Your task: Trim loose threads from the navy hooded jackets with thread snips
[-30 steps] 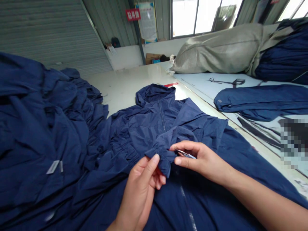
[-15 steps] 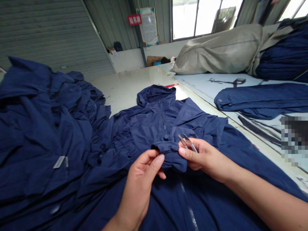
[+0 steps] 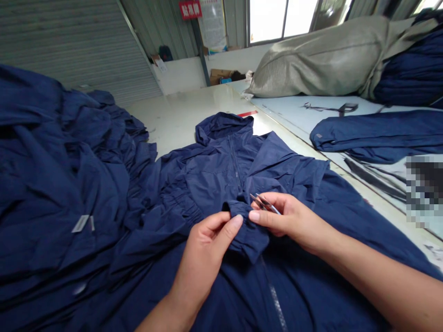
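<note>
The left hand pinches the gathered cuff of a blue jacket laid across a pale table, as the right hand, fingers closed around small scissors, touches the cuff

hands closer together | sleeve cuff now hanging lower

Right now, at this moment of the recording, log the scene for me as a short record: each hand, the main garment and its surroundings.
Left hand: pinches a gathered navy fabric cuff
Right hand: holds small silver metal snips, thumb at the cuff's edge
Main garment: navy hooded jacket with a front zipper, hood at the far end
Left side: heaped navy garments
Right side: long folded navy fabric piece
Far right: bulging grey-beige sack
</note>
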A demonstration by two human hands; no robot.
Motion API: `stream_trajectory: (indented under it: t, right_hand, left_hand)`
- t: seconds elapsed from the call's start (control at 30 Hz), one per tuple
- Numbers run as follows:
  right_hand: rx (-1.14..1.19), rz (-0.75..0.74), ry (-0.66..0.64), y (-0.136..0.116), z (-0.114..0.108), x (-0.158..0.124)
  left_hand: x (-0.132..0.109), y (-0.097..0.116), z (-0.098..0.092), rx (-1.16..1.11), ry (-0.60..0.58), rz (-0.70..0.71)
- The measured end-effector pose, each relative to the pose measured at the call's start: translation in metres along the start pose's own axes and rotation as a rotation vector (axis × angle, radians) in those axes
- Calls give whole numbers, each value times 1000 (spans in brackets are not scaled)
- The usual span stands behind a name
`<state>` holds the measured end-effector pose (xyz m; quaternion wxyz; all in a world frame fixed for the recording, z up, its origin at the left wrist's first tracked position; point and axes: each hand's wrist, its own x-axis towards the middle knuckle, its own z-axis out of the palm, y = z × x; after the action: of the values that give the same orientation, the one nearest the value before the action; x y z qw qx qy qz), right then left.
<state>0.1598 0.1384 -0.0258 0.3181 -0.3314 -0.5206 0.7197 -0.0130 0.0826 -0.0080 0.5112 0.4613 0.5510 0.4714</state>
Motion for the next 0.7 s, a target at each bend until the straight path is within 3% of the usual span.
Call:
stream_trajectory:
  t: [0.27,0.7]
  right_hand:
    - [148,15,-21,0,4,1]
    - [131,-15,-17,-1,5,0]
  left_hand:
    - [0,-9,0,-135,-23,-20]
    - [-3,-4,2,-205,6,-33]
